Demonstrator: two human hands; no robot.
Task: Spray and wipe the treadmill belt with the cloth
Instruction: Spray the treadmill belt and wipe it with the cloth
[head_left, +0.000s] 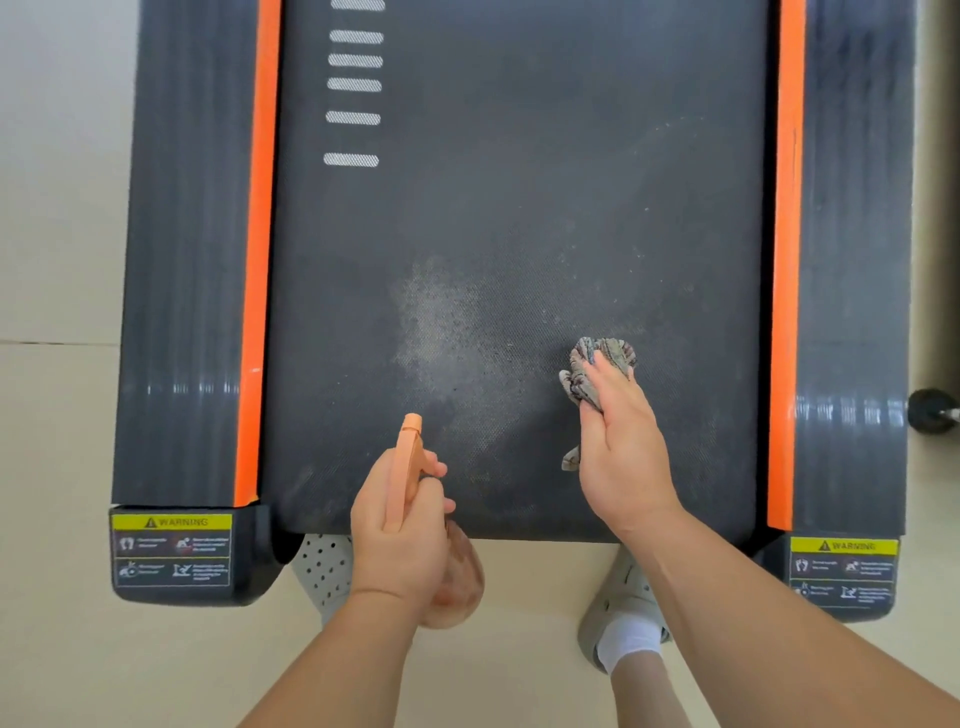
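Cloth (597, 364) gripped by right hand (621, 447) against belt (519, 182); left hand (400, 530) grips spray bottle (408, 452).

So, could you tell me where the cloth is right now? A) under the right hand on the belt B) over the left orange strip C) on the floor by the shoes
A: the right hand grips the bunched cloth against the treadmill belt, right of the whitish spray patch; the left hand holds the spray bottle.

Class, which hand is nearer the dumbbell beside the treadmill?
Right. The right hand, gripping the cloth, is left of the dumbbell; the left hand, holding the spray bottle, farther left.
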